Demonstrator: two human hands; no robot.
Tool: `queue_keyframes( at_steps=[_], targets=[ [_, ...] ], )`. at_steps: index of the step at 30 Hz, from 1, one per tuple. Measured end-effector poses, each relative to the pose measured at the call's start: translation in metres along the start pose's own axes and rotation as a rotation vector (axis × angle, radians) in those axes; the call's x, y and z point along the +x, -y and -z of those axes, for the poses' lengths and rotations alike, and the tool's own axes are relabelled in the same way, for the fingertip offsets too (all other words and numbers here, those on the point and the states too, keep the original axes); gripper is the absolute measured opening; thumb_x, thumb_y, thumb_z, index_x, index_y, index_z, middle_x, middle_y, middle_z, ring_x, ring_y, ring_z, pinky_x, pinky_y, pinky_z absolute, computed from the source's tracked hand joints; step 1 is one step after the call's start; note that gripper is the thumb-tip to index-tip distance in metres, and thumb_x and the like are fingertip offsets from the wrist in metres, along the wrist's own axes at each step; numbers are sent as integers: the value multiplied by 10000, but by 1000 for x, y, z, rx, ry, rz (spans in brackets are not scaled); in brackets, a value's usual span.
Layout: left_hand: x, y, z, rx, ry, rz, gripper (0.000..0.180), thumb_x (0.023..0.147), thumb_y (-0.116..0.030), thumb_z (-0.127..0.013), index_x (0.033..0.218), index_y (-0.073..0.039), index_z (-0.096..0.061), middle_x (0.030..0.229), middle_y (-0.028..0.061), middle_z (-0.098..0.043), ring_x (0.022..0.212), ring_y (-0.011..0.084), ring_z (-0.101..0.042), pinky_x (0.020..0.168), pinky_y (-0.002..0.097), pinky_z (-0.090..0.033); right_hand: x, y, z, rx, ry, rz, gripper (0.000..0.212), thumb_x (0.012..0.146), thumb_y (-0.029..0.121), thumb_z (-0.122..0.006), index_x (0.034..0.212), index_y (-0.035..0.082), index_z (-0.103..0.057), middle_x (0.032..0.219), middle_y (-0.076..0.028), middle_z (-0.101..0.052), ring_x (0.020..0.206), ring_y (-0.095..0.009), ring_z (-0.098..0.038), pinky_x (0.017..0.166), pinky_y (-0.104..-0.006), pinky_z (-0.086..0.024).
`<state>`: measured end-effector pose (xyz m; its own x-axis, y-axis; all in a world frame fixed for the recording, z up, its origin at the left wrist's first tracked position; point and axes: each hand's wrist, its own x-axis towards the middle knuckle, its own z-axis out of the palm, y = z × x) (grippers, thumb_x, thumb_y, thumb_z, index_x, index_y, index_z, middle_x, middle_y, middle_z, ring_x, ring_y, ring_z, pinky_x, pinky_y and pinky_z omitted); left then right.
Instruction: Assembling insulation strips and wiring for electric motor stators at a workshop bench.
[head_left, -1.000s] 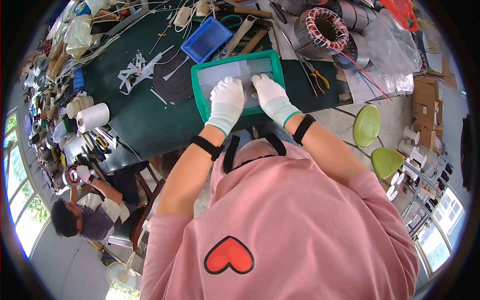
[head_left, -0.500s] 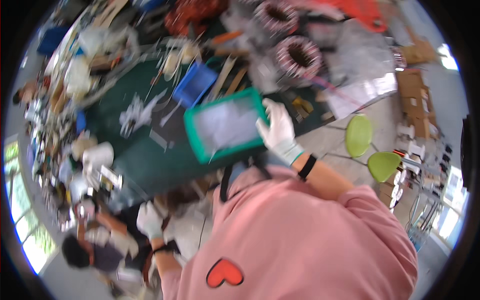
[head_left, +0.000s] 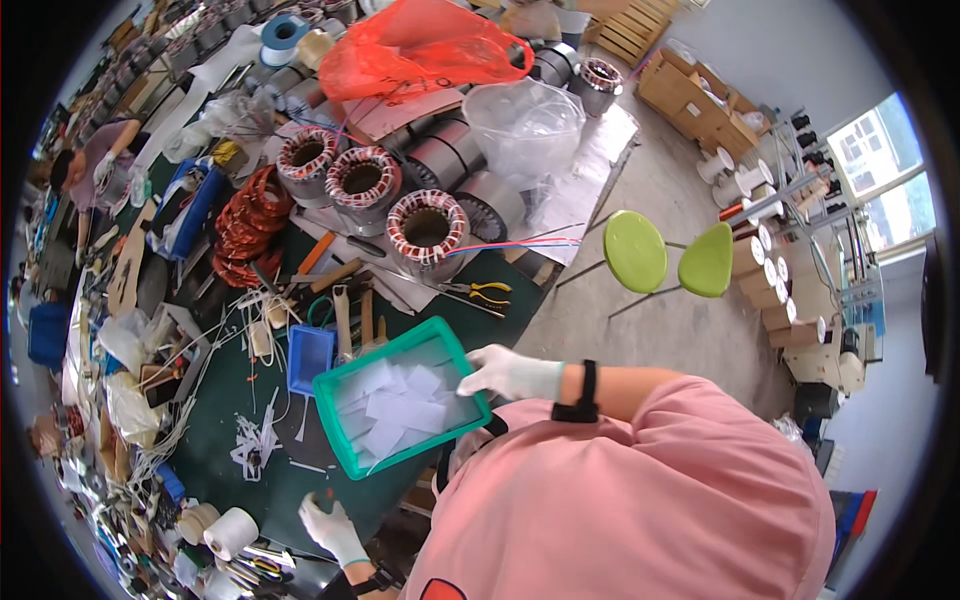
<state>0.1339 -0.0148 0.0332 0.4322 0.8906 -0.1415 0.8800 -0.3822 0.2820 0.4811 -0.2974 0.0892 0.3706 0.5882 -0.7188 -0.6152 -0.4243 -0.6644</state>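
Note:
A green plastic tray (head_left: 338, 432) holds several loose pieces of white sheet (head_left: 405, 412), some overlapping. At its right side, my white-gloved right hand (head_left: 497, 371) has its fingers closed on the rim. My left hand (head_left: 332, 528), also gloved, is over the table's near edge at the lower left, apart from the tray. Its thumb and fingers are spread, and I see nothing held in them. Beside the tray's far left corner stands a small blue bin (head_left: 311, 358). White strips (head_left: 256, 440) lie in a heap left of the tray.
Several motor stators (head_left: 427, 232) with wound coils stand beyond the tray, near yellow-handled pliers (head_left: 484, 292). A red plastic bag (head_left: 415, 52) and red coils (head_left: 250, 228) lie farther back. Right of the table is a green chair (head_left: 635, 250). Another person (head_left: 88, 170) works at the far left.
My view has swung to the right and sharpened. My left hand has come from beside the table to over its near edge. My right hand remains at the tray's right rim.

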Motion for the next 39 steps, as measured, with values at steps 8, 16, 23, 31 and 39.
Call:
queue_keyframes(
  at_steps=[8, 16, 23, 31, 39],
  targets=[
    [44, -148, 32, -156, -54, -513, 216, 954, -78, -611, 1138, -4, -696, 1074, 161, -719, 997, 347, -671, 900, 430, -512, -178, 84, 165, 160, -302, 297, 501, 823, 187, -784, 1234, -55, -629, 1105, -60, -679, 947, -138, -658, 843, -287, -543],
    [23, -425, 18, -382, 66, -918, 232, 867, -9, -675, 1096, -30, -710, 1060, 131, -719, 965, 331, -675, 877, 427, -523, -236, 66, 377, 233, -697, 410, 556, 815, 136, -688, 1327, -41, -564, 1185, -83, -685, 1034, -155, -668, 898, -287, -529],
    [48, -648, -47, -428, 248, -816, 370, 836, -16, -706, 1206, -14, -682, 1211, 165, -682, 992, 345, -672, 932, 438, -518, -185, 69, 494, 440, -706, 366, 336, 870, 62, -671, 1196, 10, -612, 1069, -68, -702, 872, -186, -714, 782, -299, -592],
    [-12, -705, -63, -363, 282, -1459, 259, 708, -126, -707, 964, -108, -681, 983, 32, -670, 923, 272, -647, 849, 423, -525, -176, 113, 551, 519, -674, 371, 310, 917, 102, -637, 1220, 55, -598, 1161, -59, -664, 1052, -206, -668, 949, -376, -552],
    [-15, -682, -62, -308, 263, -1283, 289, 734, -98, -749, 1018, -107, -696, 1025, 28, -658, 941, 272, -633, 844, 412, -510, -204, 196, 546, 339, -606, 500, 525, 919, 163, -578, 1412, 4, -490, 1280, -121, -626, 1162, -263, -640, 1010, -414, -523]
  ],
)
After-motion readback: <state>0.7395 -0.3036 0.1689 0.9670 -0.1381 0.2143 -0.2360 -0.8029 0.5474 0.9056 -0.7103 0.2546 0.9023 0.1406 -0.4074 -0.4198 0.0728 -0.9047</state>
